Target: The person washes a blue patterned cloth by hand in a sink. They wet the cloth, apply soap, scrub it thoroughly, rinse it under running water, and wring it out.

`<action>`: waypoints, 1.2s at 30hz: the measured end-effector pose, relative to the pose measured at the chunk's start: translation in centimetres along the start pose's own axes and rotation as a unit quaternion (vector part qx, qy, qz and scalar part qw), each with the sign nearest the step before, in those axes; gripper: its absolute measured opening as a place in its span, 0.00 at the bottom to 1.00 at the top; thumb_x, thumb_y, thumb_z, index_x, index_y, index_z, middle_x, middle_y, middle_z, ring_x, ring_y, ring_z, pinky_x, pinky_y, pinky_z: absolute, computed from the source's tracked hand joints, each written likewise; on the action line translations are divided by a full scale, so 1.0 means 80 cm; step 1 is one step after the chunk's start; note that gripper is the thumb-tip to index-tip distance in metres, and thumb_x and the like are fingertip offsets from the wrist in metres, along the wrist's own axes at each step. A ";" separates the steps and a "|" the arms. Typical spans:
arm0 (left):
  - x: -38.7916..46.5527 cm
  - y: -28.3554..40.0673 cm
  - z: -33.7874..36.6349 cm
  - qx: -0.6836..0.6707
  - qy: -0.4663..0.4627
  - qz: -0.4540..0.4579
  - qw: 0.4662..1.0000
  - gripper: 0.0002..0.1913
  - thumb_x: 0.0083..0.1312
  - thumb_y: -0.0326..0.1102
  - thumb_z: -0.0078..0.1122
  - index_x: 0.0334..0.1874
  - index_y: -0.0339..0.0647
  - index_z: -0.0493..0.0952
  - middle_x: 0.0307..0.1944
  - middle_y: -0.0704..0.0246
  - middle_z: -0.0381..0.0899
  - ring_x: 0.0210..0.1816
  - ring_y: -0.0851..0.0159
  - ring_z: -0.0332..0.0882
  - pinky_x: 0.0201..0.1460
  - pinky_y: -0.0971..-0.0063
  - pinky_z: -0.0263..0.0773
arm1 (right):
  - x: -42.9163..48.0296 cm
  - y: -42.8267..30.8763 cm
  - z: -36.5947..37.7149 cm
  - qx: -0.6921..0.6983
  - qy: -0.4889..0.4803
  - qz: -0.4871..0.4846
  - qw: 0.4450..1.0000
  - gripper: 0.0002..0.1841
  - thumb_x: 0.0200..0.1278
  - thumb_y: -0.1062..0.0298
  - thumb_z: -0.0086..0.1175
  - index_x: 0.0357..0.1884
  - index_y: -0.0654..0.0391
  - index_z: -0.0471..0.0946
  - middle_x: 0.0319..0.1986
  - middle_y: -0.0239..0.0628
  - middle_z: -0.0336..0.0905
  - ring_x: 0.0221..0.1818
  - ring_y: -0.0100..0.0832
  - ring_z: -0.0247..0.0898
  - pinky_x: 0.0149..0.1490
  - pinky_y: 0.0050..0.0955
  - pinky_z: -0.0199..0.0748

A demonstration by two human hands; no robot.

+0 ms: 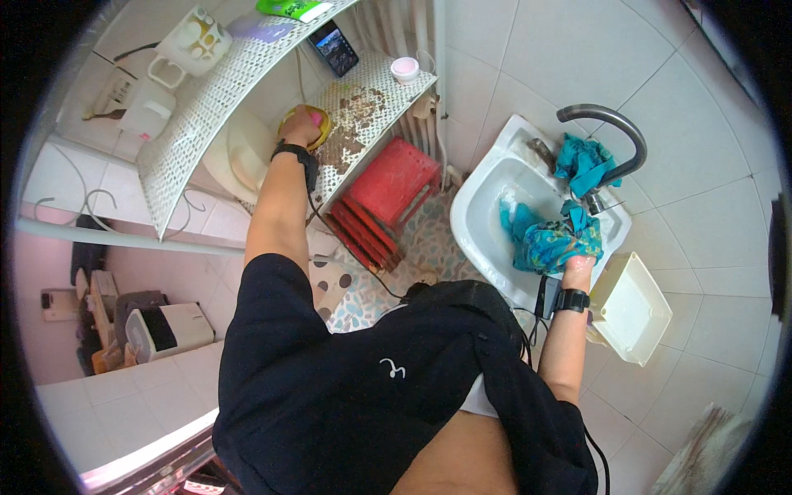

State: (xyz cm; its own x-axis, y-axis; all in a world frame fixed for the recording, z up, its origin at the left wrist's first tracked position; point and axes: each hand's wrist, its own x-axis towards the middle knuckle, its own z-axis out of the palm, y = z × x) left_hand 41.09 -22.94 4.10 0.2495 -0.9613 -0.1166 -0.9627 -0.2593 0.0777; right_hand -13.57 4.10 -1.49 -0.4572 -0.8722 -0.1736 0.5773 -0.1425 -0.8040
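On the lower perforated shelf, my left hand (301, 127) reaches into a small yellow dish (323, 137). A pink piece, probably soap (317, 118), shows beside its fingers; I cannot tell whether they grip it. Over the white washbasin (468, 213), my right hand (580, 265) is wet and gripping a teal patterned cloth (547, 246), which hides most of the fingers. Part of the cloth trails down into the basin. A second bunched teal cloth (581, 159) lies on the basin's back rim behind the curved metal faucet (631, 139).
A phone (334, 48) leans at the back of the shelf, near a small white tub (405, 70). Below stands a red plastic stool (396, 182). A cream bin (632, 309) sits right of the basin. Clear mugs (195, 40) rest on the upper shelf (204, 105).
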 end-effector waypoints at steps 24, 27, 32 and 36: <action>-0.083 0.048 -0.072 -0.939 -0.153 -0.007 0.308 0.32 0.68 0.55 0.36 0.61 0.29 0.57 0.58 0.45 0.62 0.60 0.43 0.61 0.63 0.42 0.54 | -0.040 -0.028 0.101 0.099 -0.055 0.084 0.990 0.18 0.66 0.58 0.36 0.48 0.59 0.70 0.42 0.43 0.74 0.43 0.41 0.71 0.52 0.44 0.69; -0.094 0.106 -0.041 -0.932 -0.262 0.053 0.244 0.34 0.68 0.58 0.30 0.62 0.30 0.57 0.58 0.43 0.61 0.59 0.42 0.61 0.64 0.43 0.54 | -0.044 -0.029 0.107 0.107 -0.054 0.083 0.989 0.19 0.67 0.56 0.35 0.48 0.59 0.69 0.43 0.44 0.74 0.43 0.42 0.71 0.53 0.46 0.69; -0.182 0.251 -0.013 -0.880 -0.347 0.066 0.319 0.29 0.69 0.56 0.32 0.57 0.36 0.63 0.52 0.53 0.69 0.52 0.51 0.69 0.59 0.53 0.63 | -0.008 0.002 0.063 0.236 -0.157 0.142 0.948 0.20 0.68 0.58 0.34 0.54 0.61 0.66 0.50 0.46 0.70 0.52 0.49 0.66 0.61 0.54 0.62; -0.278 0.372 0.046 -0.753 -0.235 0.315 0.528 0.18 0.70 0.48 0.42 0.49 0.41 0.69 0.44 0.67 0.73 0.43 0.63 0.72 0.49 0.66 0.70 | -0.017 0.021 0.065 -0.170 -0.187 -0.055 0.966 0.20 0.69 0.58 0.32 0.56 0.58 0.66 0.55 0.44 0.67 0.56 0.42 0.63 0.64 0.45 0.59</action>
State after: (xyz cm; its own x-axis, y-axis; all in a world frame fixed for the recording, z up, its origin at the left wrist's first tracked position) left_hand 6.52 -8.90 5.37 -0.4653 -0.8629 0.1974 0.4238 -0.0214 0.9055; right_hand -8.42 2.59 0.34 -0.1903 -0.9776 0.0900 0.2547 -0.1377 -0.9572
